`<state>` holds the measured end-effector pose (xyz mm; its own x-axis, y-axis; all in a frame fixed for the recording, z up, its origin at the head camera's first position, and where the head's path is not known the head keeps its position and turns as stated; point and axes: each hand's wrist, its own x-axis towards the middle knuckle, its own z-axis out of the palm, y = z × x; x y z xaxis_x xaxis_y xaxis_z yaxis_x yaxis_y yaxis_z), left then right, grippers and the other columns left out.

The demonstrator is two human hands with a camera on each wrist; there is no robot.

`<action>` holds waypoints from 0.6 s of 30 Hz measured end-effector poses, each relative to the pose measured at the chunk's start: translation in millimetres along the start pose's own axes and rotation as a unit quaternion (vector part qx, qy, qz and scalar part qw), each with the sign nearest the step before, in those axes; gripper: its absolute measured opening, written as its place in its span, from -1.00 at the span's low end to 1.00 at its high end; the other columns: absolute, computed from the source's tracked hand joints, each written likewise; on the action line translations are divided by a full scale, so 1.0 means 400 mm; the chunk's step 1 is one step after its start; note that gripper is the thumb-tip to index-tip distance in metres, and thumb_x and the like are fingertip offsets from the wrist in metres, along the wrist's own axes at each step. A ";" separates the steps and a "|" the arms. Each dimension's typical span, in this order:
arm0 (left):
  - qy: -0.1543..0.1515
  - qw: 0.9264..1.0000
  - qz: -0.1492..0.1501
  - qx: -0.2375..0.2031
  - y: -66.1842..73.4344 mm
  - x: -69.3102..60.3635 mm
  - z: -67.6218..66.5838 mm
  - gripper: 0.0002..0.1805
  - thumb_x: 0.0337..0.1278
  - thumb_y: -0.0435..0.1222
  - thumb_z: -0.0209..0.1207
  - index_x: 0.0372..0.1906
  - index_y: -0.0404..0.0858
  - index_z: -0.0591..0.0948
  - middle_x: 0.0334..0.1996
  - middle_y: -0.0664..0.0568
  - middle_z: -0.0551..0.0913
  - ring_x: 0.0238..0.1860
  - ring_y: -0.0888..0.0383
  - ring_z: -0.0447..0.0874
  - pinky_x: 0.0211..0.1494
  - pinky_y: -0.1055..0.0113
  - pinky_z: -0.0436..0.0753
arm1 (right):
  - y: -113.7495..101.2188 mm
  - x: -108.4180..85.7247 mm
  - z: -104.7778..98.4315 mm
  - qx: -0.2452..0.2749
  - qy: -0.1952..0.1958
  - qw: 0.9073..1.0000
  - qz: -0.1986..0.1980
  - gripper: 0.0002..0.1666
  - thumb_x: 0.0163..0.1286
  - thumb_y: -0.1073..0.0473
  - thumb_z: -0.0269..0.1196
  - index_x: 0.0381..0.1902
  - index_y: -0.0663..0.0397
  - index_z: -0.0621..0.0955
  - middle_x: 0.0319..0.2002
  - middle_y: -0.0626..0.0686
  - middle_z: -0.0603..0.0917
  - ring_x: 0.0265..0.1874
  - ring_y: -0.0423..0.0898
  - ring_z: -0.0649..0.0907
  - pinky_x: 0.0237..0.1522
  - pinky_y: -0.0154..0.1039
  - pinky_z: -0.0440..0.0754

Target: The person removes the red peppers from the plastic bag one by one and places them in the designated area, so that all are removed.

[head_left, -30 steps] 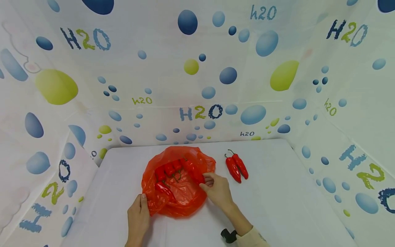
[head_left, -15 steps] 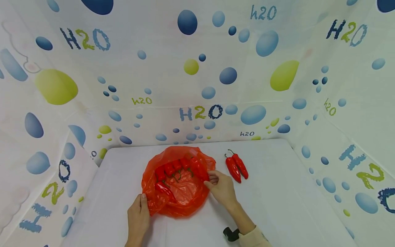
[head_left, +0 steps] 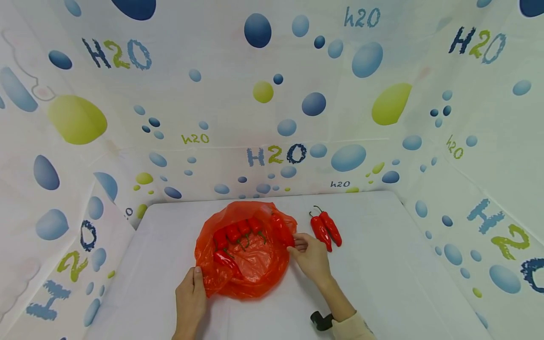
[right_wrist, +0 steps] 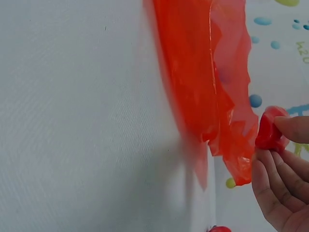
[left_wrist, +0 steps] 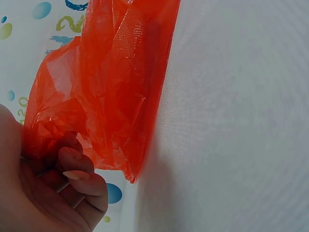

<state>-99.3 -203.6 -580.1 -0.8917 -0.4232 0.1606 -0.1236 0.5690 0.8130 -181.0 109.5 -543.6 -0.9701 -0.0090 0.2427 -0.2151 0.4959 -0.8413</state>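
Observation:
An orange-red plastic bag (head_left: pixel 250 289) lies on the table with its mouth spread wide. Several red peppers (head_left: pixel 233 232) with green stems rest inside, most in a row along the far side. My left hand (head_left: pixel 190 295) pinches the bag's near left rim; the left wrist view shows the thin film (left_wrist: pixel 53 116) gathered between thumb and curled fingers. With thumb and fingertips my right hand (head_left: pixel 312 257) holds one red pepper (head_left: pixel 282 229) by its end, over the bag's right rim. In the right wrist view that pepper's end (right_wrist: pixel 271 128) shows between thumb and fingers.
Two red peppers (head_left: pixel 320 233) lie side by side on the white tabletop (head_left: pixel 382 274), right of the bag. A black device (head_left: pixel 320 321) sits at the right wrist. Printed cloth walls (head_left: pixel 204 85) enclose the table at the back and sides.
My right hand has moved to the right with its pepper, from inside the bag to its right rim. One more pepper in the row has come into view. My left hand has stayed put.

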 end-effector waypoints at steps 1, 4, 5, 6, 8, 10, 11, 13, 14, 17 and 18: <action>0.000 1.000 -0.001 0.000 0.000 0.000 0.000 -0.54 0.73 -0.06 -0.18 -0.20 -0.29 0.57 -0.58 0.04 0.43 -0.45 0.11 0.41 -0.40 0.33 0.38 | 0.003 0.000 -0.001 -0.001 0.003 1.000 0.002 -0.58 0.25 0.24 0.55 0.07 0.13 0.74 -0.23 -0.02 0.79 -0.27 -0.14 0.74 -0.20 -0.33 0.73; -0.002 1.000 -0.003 -0.001 -0.001 0.000 0.000 -0.54 0.72 -0.06 -0.18 -0.21 -0.28 0.57 -0.59 0.03 0.42 -0.46 0.11 0.40 -0.41 0.33 0.38 | 0.016 0.003 -0.003 0.000 0.010 1.000 0.005 -0.59 0.25 0.23 0.56 0.06 0.12 0.75 -0.24 -0.03 0.79 -0.28 -0.14 0.75 -0.21 -0.31 0.73; -0.001 1.000 -0.003 -0.002 -0.001 -0.001 0.000 -0.53 0.72 -0.06 -0.18 -0.22 -0.29 0.57 -0.59 0.03 0.42 -0.46 0.11 0.40 -0.41 0.33 0.38 | 0.019 0.004 -0.003 0.000 0.013 1.000 0.006 -0.59 0.24 0.24 0.56 0.05 0.12 0.75 -0.25 -0.03 0.79 -0.29 -0.14 0.75 -0.21 -0.31 0.74; 0.000 1.000 -0.003 -0.002 -0.001 -0.001 0.000 -0.54 0.72 -0.06 -0.18 -0.20 -0.29 0.57 -0.58 0.02 0.44 -0.46 0.11 0.41 -0.41 0.33 0.39 | 0.023 0.005 -0.003 0.001 0.016 1.000 0.007 -0.59 0.24 0.24 0.56 0.05 0.12 0.75 -0.25 -0.03 0.79 -0.29 -0.14 0.75 -0.21 -0.31 0.74; 0.001 1.000 -0.001 -0.003 0.000 -0.001 0.000 -0.54 0.72 -0.07 -0.17 -0.16 -0.30 0.59 -0.53 0.00 0.52 -0.43 0.10 0.44 -0.39 0.33 0.41 | 0.031 0.006 -0.004 0.001 0.021 1.000 0.008 -0.61 0.23 0.24 0.56 0.03 0.12 0.76 -0.26 -0.04 0.79 -0.30 -0.14 0.75 -0.22 -0.30 0.74; 0.002 1.000 0.000 -0.004 0.001 -0.001 0.000 -0.54 0.72 -0.08 -0.17 -0.13 -0.31 0.61 -0.49 -0.02 0.57 -0.40 0.09 0.45 -0.37 0.33 0.42 | 0.037 0.007 -0.006 0.002 0.024 1.000 0.013 -0.61 0.23 0.23 0.57 0.01 0.11 0.76 -0.27 -0.04 0.79 -0.30 -0.14 0.75 -0.21 -0.30 0.74; 0.001 1.000 -0.001 -0.004 0.002 -0.001 0.000 -0.54 0.72 -0.08 -0.17 -0.11 -0.32 0.61 -0.48 -0.02 0.58 -0.39 0.09 0.46 -0.37 0.33 0.43 | 0.039 0.008 -0.007 0.002 0.025 1.000 0.016 -0.61 0.22 0.23 0.57 0.01 0.11 0.76 -0.26 -0.03 0.79 -0.29 -0.13 0.75 -0.20 -0.28 0.75; -0.001 1.000 -0.003 -0.004 0.003 -0.002 0.000 -0.54 0.73 -0.08 -0.18 -0.10 -0.32 0.61 -0.48 -0.02 0.57 -0.39 0.09 0.45 -0.37 0.34 0.42 | 0.043 0.009 -0.009 0.003 0.026 0.999 0.022 -0.61 0.23 0.21 0.57 0.02 0.11 0.76 -0.26 -0.03 0.79 -0.28 -0.12 0.76 -0.19 -0.26 0.75; -0.001 1.000 -0.004 -0.003 0.004 -0.002 0.001 -0.54 0.73 -0.07 -0.18 -0.11 -0.31 0.60 -0.50 -0.01 0.55 -0.39 0.09 0.45 -0.37 0.34 0.42 | 0.045 0.009 -0.010 0.003 0.027 0.999 0.025 -0.60 0.23 0.21 0.57 0.02 0.11 0.76 -0.26 -0.02 0.78 -0.28 -0.11 0.76 -0.19 -0.25 0.75; -0.004 1.000 -0.006 -0.002 0.005 -0.002 0.001 -0.53 0.73 -0.06 -0.20 -0.14 -0.30 0.59 -0.54 0.01 0.47 -0.42 0.10 0.42 -0.39 0.34 0.40 | 0.053 0.009 -0.013 0.005 0.031 0.999 0.028 -0.61 0.22 0.22 0.57 0.01 0.11 0.76 -0.26 -0.01 0.79 -0.28 -0.09 0.77 -0.18 -0.23 0.76; -0.005 1.000 -0.006 -0.002 0.005 -0.002 0.001 -0.53 0.73 -0.05 -0.20 -0.15 -0.30 0.58 -0.55 0.02 0.46 -0.43 0.10 0.42 -0.40 0.34 0.39 | 0.056 0.009 -0.014 0.004 0.034 0.999 0.029 -0.61 0.22 0.22 0.58 0.00 0.12 0.76 -0.27 -0.01 0.79 -0.29 -0.09 0.77 -0.19 -0.23 0.76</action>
<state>-98.9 -201.8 -578.7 -0.8942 -0.4234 0.1457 -0.1326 0.5613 0.8169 -188.8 125.5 -558.9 -0.9710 0.0776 0.2259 -0.1608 0.4870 -0.8585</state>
